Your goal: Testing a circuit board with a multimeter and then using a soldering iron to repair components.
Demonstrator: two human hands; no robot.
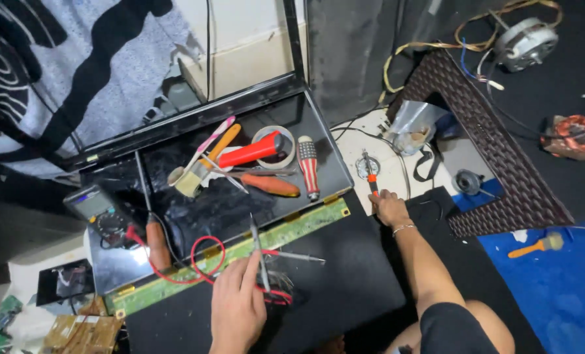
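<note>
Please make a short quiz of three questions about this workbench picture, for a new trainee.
1. True or false: the left hand holds thin metal probes over the green circuit strip.
2. Multiple choice: what does the right hand grip?
A. a paintbrush
B. a small orange-handled screwdriver
C. a roll of tape
3. Fill in: the multimeter lies at the ______ end of the dark panel.

Key:
1. True.
2. B; the right hand holds it by the lower end, the tip standing on a round metal part.
3. Left, with a red lead looping from it toward the left hand.
</note>
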